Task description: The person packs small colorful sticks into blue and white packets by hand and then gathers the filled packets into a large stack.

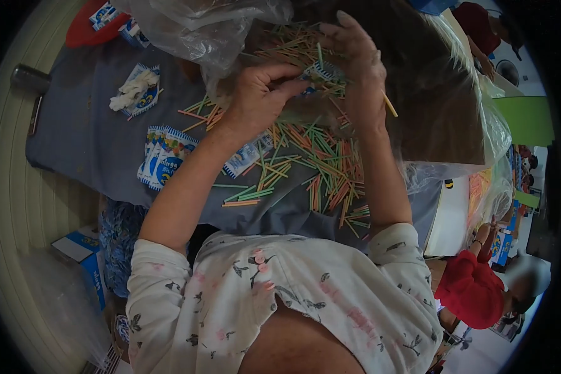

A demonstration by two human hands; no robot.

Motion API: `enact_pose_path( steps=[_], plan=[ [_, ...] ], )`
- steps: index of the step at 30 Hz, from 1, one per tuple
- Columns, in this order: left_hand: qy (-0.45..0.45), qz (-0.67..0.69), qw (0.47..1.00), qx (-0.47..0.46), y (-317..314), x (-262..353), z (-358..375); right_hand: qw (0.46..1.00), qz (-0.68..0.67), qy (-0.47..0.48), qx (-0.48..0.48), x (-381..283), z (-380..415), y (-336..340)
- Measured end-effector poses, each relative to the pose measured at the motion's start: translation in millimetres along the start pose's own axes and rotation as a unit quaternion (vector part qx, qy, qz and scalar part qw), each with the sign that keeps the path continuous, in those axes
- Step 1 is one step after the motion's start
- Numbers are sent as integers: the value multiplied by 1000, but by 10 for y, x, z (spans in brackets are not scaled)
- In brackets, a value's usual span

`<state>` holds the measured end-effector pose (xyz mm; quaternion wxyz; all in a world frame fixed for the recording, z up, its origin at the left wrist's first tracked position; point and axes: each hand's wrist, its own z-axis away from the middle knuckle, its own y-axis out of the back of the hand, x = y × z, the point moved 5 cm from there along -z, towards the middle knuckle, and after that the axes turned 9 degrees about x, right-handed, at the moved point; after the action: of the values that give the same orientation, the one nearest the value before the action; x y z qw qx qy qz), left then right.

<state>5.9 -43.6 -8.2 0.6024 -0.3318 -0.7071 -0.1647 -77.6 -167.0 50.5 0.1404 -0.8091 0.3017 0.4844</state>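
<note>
My left hand (262, 92) is closed in a pinch on the edge of a small blue-and-white packet (323, 72). A green stick (320, 53) stands up at the packet's top. Just right of the packet is my right hand (359, 62), its fingers raised and apart. A yellow stick (389, 104) juts out beside my right wrist; its other end is hidden. Below both hands, many green, orange and yellow sticks (324, 156) lie in a loose heap. Between my forearms lies another packet (243, 161), partly covered by sticks.
Several packets (163, 159) overlap on the grey cloth (93, 124). A crumpled white wad (134, 90) rests on another packet. A red bowl (84, 28) holds packets at the far left. Clear plastic (199, 31) drapes the back. A person in red (470, 290) is at the right.
</note>
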Motion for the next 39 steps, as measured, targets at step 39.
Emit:
enact_pose_path(
  steps=[39],
  plan=[
    [-343, -569, 747, -27, 309, 148, 1183, 694, 673, 46, -252, 646, 43, 452]
  ],
)
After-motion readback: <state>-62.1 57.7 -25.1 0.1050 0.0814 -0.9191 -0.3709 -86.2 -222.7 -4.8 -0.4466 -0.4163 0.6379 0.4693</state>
